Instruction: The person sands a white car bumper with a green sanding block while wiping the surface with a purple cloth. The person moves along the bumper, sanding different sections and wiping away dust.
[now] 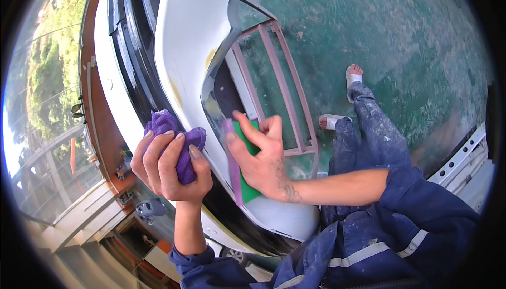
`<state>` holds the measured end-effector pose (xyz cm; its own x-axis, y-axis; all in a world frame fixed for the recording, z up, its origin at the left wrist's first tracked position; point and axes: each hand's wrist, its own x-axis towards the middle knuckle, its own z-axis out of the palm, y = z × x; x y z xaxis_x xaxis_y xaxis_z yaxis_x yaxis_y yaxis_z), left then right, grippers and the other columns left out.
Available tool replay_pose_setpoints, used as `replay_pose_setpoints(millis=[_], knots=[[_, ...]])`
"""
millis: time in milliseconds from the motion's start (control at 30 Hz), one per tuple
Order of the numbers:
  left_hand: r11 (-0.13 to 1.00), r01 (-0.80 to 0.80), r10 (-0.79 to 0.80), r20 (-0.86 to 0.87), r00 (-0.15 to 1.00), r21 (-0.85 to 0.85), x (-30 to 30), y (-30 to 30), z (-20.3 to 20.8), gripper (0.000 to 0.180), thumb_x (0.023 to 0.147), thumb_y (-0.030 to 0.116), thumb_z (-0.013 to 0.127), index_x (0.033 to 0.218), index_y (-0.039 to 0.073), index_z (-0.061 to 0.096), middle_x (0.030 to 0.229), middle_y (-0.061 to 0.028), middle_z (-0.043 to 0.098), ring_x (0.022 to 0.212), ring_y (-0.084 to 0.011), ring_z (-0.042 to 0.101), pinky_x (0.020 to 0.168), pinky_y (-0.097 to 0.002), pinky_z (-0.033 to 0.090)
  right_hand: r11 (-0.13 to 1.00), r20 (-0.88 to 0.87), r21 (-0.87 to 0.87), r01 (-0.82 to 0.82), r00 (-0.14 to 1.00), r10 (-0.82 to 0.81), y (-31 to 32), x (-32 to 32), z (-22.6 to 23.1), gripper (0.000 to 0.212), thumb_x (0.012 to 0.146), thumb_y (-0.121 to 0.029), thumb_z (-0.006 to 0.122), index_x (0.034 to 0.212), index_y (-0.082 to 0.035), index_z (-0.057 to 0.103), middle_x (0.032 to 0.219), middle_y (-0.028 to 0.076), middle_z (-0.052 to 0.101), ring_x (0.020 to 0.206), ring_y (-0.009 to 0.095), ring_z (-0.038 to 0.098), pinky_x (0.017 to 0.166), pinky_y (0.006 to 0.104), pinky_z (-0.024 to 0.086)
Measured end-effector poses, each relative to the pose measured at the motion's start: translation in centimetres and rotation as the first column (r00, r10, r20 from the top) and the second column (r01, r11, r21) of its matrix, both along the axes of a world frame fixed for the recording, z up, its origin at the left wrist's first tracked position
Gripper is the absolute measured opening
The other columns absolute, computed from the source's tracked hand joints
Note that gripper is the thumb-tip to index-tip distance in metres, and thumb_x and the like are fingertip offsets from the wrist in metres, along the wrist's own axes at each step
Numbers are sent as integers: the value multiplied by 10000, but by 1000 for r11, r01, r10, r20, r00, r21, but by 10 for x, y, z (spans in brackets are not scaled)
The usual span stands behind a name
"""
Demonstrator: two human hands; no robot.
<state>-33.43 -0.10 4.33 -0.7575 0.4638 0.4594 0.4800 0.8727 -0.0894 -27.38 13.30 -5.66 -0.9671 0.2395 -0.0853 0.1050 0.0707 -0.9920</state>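
My left hand (pixel 168 170) is closed around a bunched purple cloth (pixel 185 165), raised over the white and black car bumper (pixel 187 41). My right hand (pixel 266 165) grips a green sanding block (pixel 251 191) with a purple abrasive sheet (pixel 233 175) along its face. The sheet lies against the bumper's edge or very close to it; I cannot tell which. Yellowish patches show along the white panel's edges. Part of the block is hidden under my right hand's fingers.
A pinkish metal frame stand (pixel 276 59) is beside the bumper on the green, dusty floor (pixel 421 41). My sandalled feet (pixel 354 78) stand right of it. A perforated metal rail (pixel 456 154) is at the far right. Windows (pixel 50 78) and steps (pixel 84 265) lie left.
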Motion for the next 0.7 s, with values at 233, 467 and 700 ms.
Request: replay_pose_setpoints(millis=[233,467,700], knots=[[999,-13,12,-21,1000,-30,8,2,-1,271,797,112,754,1060,58,795,1096,-119,773,1159,-390,678,1054,-517,522,990,255,-138,20,967,16,4,20,7,511,1037,-357,772,1421,-22,743,866,164,572,1003,312,440,829,424,448],[999,-14,13,-33,999,-41,4,3,-1,266,792,104,749,1050,53,791,1102,-117,775,1161,-388,675,1060,-521,522,973,240,-203,107,969,-57,-5,-50,-14,549,1043,-418,752,1442,-41,742,845,203,516,996,332,444,866,420,452],[1000,-4,3,-32,999,-27,5,6,-1,252,832,92,738,1067,19,788,1111,-143,771,1151,-398,673,1084,-544,523,954,446,-291,69,892,71,2,-21,-1,596,1035,-462,741,1444,-28,742,948,224,505,1021,341,493,920,425,486]])
